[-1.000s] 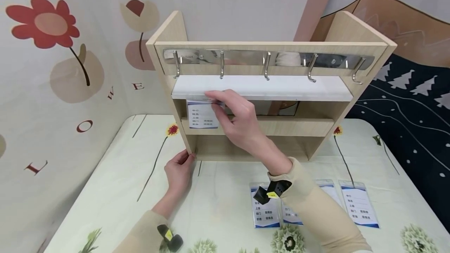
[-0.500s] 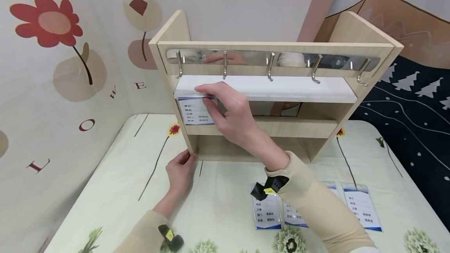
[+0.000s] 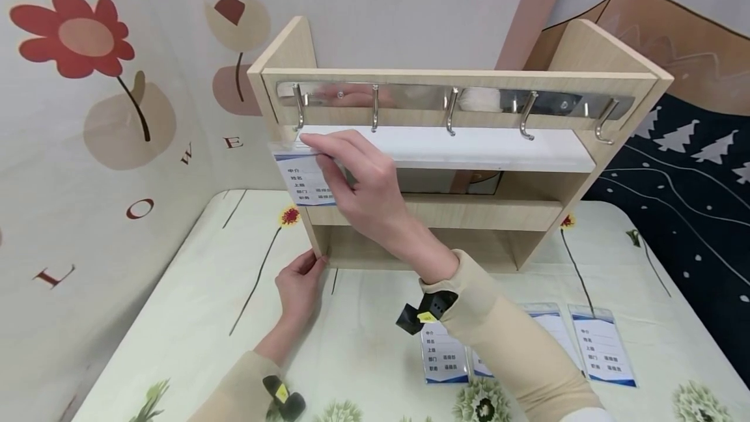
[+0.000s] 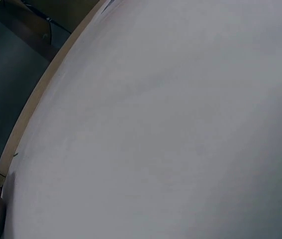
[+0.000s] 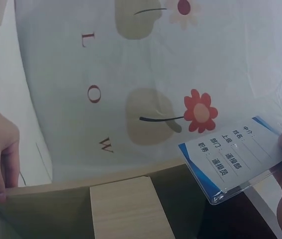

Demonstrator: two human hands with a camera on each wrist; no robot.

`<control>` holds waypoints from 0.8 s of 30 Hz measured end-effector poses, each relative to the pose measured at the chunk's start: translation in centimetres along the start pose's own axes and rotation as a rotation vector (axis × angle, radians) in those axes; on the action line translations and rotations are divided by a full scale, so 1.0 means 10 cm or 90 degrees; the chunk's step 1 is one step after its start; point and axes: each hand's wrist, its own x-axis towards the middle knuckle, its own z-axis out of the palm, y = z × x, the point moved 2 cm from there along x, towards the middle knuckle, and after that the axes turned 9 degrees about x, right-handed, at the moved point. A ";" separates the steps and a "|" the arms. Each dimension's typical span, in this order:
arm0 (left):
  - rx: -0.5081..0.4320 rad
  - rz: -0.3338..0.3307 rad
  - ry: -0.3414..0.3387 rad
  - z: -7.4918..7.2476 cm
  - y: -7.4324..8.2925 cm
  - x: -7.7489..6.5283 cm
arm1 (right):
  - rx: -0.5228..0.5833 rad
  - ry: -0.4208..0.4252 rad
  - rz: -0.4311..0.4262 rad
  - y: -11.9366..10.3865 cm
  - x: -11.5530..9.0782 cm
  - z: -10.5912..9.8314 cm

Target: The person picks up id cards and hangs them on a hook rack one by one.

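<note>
Right hand (image 3: 363,181) and badge (image 3: 306,180) are sitting farther left than a second ago; in the head view the badge is now jutting past the left edge of the rack (image 3: 480,212). Right thumb and fingers are pinching the badge near its upper edge; it is hanging slightly tilted just below the leftmost hook (image 3: 299,108), contact between the two not readable. Left hand (image 3: 300,284) is gripping the rack's lower front left corner. Other badges (image 3: 603,347) are lying on the cloth (image 3: 199,285), some partly hidden by the right sleeve (image 3: 510,344).
</note>
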 end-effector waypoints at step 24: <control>0.004 0.002 0.009 -0.01 0.00 -0.01 | 0.009 0.026 -0.023 -0.02 0.13 0.06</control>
